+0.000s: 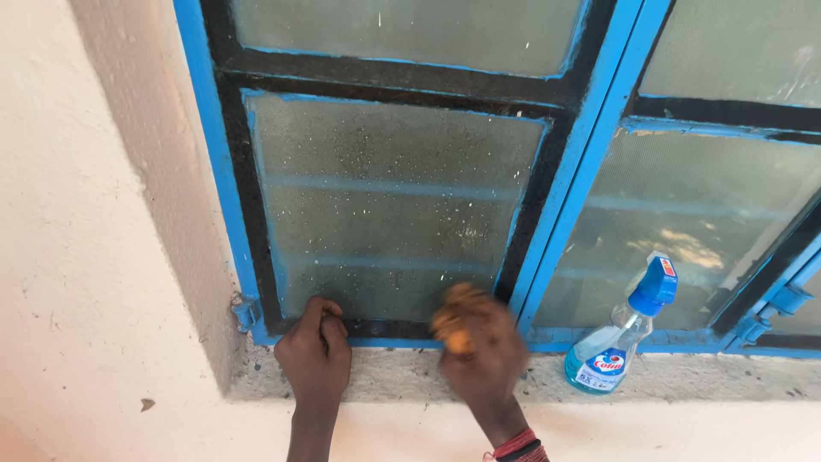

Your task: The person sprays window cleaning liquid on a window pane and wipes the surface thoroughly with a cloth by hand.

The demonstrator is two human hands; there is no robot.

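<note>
My right hand is blurred with motion and grips an orange-brown cloth pressed against the bottom edge of a frosted glass pane. The pane is speckled with droplets and dirt. My left hand rests with curled fingers on the lower bar of the blue and black window frame, near the left corner, holding nothing that I can see. A red and black band circles my right wrist.
A spray bottle with blue liquid and a blue trigger head leans on the rough concrete sill to the right. A blue hinge sits at the frame's lower left. A cream wall fills the left side.
</note>
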